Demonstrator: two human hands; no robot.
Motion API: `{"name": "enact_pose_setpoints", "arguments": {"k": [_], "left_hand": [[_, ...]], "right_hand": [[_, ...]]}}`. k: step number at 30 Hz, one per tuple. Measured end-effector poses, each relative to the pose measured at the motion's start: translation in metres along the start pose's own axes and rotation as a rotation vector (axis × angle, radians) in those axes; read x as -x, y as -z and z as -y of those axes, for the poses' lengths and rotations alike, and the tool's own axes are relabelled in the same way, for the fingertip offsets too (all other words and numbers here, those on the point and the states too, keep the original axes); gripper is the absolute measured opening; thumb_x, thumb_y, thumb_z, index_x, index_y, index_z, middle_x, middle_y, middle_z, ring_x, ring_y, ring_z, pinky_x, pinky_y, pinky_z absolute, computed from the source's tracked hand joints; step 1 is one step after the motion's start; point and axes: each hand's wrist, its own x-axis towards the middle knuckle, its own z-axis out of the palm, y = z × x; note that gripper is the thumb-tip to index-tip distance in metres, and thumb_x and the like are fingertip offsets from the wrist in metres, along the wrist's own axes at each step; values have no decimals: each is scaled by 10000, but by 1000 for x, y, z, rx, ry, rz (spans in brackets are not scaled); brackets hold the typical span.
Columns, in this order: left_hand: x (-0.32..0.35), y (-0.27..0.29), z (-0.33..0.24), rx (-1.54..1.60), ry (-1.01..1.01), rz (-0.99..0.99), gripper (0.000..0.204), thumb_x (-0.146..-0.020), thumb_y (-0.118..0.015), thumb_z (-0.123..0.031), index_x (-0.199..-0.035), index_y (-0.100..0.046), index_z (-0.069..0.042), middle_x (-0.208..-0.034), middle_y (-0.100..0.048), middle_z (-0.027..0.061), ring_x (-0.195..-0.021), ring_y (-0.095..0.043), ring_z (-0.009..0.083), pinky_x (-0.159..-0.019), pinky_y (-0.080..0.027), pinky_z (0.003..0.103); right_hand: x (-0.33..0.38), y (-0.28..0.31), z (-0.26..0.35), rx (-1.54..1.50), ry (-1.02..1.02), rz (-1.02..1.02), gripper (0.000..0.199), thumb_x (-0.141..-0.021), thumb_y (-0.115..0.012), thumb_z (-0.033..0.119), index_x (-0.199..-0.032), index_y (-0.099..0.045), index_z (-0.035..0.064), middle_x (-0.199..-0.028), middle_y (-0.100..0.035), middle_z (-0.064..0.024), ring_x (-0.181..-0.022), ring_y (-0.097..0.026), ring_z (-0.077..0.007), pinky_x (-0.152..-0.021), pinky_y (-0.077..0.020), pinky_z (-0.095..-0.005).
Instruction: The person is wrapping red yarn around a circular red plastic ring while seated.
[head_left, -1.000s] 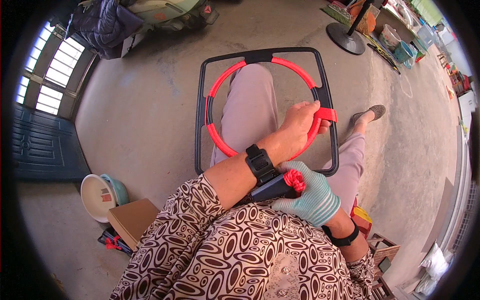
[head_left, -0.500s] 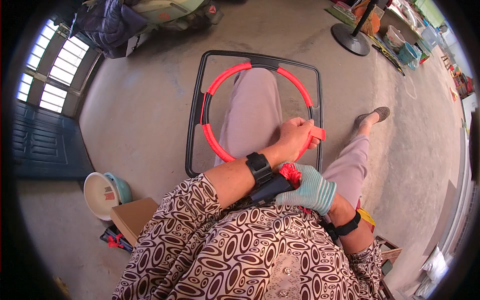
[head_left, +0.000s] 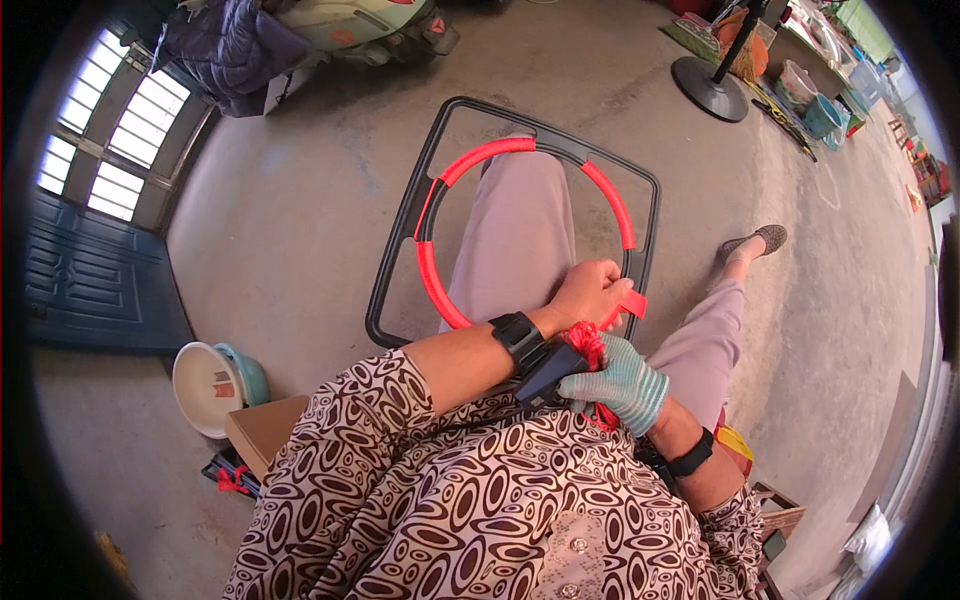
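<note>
A black frame with rounded corners (head_left: 392, 237) rests over my leg, with a ring (head_left: 432, 285) inside it. Long stretches of the ring are wrapped in red, with bare black between them. My bare left hand (head_left: 590, 295) is closed on the ring's near right part, where a red strip (head_left: 634, 303) sticks out past the fingers. Close to my left wrist, my right hand (head_left: 625, 388), in a striped pale green glove, grips a dark, block-like object (head_left: 548, 378). A tangled red cord bundle (head_left: 583, 342) shows at its fingers. Part of the dark object is hidden.
On the left are a cream basin (head_left: 205, 390), a cardboard box (head_left: 262, 435) and dark pieces tied with red (head_left: 232, 475). A scooter (head_left: 375, 30) stands at the far left. A round black stand base (head_left: 709, 90) and buckets (head_left: 822, 115) are at the far right.
The frame and ring have turned a little clockwise. My left hand has moved slightly down with the ring. The gloved right hand's dark object has tilted and shifted a little to the right.
</note>
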Motion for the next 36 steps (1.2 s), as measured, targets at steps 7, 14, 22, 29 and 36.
{"name": "enact_pose_setpoints", "arguments": {"k": [7,14,22,29,36], "left_hand": [[4,7,-10,-173,-219,-21,226,-912,-527,-201,-893,-513,23,-729,-607,79,-573,-607,132,-503,-492,255],[21,11,-41,-2,-76,77,181,-893,-540,-169,-858,-541,9,-719,-590,53,-564,-575,113,-526,-493,248],[60,85,-113,-181,-52,272,240,-869,-558,-228,-859,-586,11,-727,-620,57,-618,-600,110,-529,-496,230],[142,173,-91,-625,366,850,222,-837,-582,-244,-777,-634,-37,-714,-635,38,-633,-596,100,-552,-461,243],[242,218,81,-997,425,756,363,-800,-578,-354,-831,-647,1,-772,-640,161,-698,-599,258,-636,-460,398]], "right_hand": [[7,25,-1,553,375,-494,332,-708,-702,64,-1027,-621,26,-813,-648,-38,-734,-596,-97,-662,-484,-241],[5,72,-37,-78,241,-856,299,-799,-661,269,-1000,-607,55,-655,-547,23,-473,-471,-57,-406,-355,-192],[1,67,-60,-313,270,-425,225,-792,-614,158,-963,-592,13,-747,-633,-64,-586,-572,-110,-511,-452,-199],[11,55,-55,-302,259,-435,212,-785,-596,187,-928,-551,37,-707,-593,-42,-558,-560,-100,-476,-435,-189],[19,49,-43,-219,182,-463,258,-771,-645,196,-948,-528,50,-738,-575,-31,-572,-566,-106,-467,-436,-181]]}}
